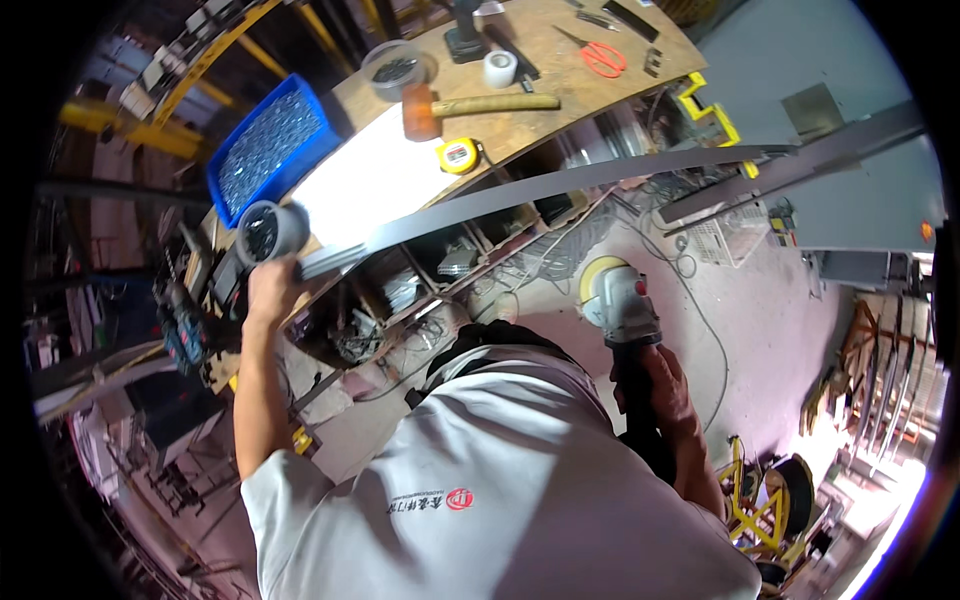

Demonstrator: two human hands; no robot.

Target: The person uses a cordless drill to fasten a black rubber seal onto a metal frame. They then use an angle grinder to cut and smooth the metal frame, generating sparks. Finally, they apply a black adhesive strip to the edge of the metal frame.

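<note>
My left hand [272, 292] is closed round the near left end of a long grey metal profile [530, 191]. From there the profile runs along the workbench's front edge and reaches far to the right. In my right hand [668, 385] is an angle grinder [628, 308], gripped by its dark body and held low, to the right of my torso. Its pale yellow disc [600, 285] faces up and left, apart from the profile. Whether the disc is spinning I cannot tell.
On the wooden workbench [560, 130] lie a mallet [480, 104], tape measure [458, 155], orange-handled scissors [602, 58], white tape roll [500, 69] and a blue bin of small metal parts [268, 150]. Open compartments sit beneath. A cable [715, 340] trails over the floor at right.
</note>
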